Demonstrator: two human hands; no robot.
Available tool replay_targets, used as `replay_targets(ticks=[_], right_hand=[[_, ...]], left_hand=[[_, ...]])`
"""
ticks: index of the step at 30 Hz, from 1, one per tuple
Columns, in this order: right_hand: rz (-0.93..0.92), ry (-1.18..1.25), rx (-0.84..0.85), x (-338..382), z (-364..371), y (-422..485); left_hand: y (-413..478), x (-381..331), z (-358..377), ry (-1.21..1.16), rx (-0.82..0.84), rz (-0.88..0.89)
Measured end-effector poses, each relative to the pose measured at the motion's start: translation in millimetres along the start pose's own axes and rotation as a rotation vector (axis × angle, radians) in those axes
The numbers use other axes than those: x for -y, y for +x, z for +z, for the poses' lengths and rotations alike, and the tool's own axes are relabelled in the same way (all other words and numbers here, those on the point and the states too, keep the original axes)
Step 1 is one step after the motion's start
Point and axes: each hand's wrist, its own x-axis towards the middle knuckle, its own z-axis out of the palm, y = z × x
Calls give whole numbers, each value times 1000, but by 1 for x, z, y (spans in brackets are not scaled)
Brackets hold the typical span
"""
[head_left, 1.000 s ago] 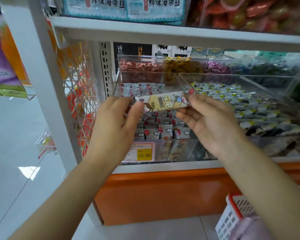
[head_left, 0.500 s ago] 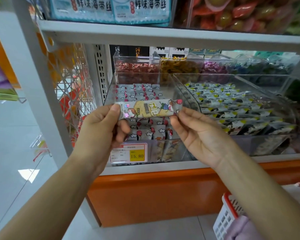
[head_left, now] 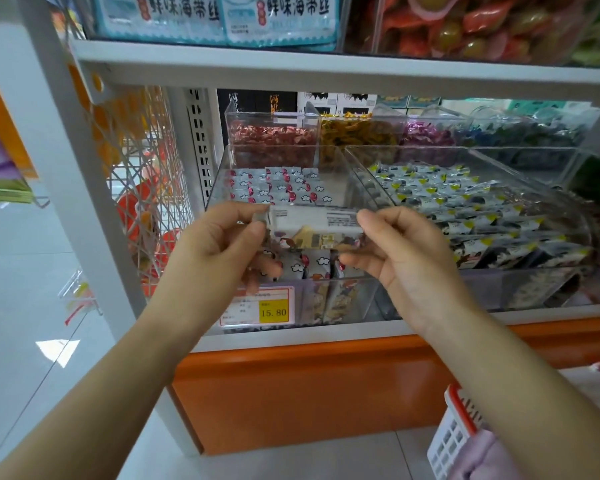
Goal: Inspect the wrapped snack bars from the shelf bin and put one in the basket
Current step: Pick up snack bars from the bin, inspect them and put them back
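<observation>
I hold one wrapped snack bar (head_left: pixel 312 228) level in front of the shelf, its white back with small print turned up towards me. My left hand (head_left: pixel 219 247) pinches its left end and my right hand (head_left: pixel 402 251) pinches its right end. Behind the bar stands the clear shelf bin (head_left: pixel 340 168) with several more bars in white wrappers with red marks. The white basket with a red rim (head_left: pixel 454 431) hangs low at the right, under my right forearm, partly cut off by the frame edge.
A second clear bin (head_left: pixel 482 209) of yellow-and-black wrapped snacks sits to the right. Smaller bins of sweets (head_left: pixel 274 136) stand at the back. A price tag reading 15.80 (head_left: pixel 272 311) is on the bin front. A white shelf post (head_left: pixel 70 174) and wire rack are left.
Both hands have rolled the bar from its picture side to its printed back side, and lowered it slightly in front of the bin.
</observation>
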Motion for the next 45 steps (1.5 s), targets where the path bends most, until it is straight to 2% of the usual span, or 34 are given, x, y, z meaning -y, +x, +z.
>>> replay_targets(ticks=[3,7,13,19,22,32,40,42,45], right_hand=[[-28,-42,49,-1,0,0],[-49,-153,128,-3,1,-1],[-121,-208,129,0,1,-3],[-225,-387,15,-1,1,-3],[-293,-453,53,-1,3,-6],[-118,-265,190,1,2,-6],[-143,-264,286,-6,1,-2],[-184,-303,260,-7,2,-2],[-197,-228,148,-9,9,0]], left_hand=[[-1,-2,-1,-47,35,-52],[0,-1,-3,70,-3,-12],[-2,-7,-7,130,23,36],[-4,-7,-3,284,62,75],[-2,-7,-1,287,50,63],[4,-7,-10,181,19,-59],[5,-3,-8,240,-126,-2],[3,-5,-6,294,-100,64],[-1,-5,-1,410,43,117]])
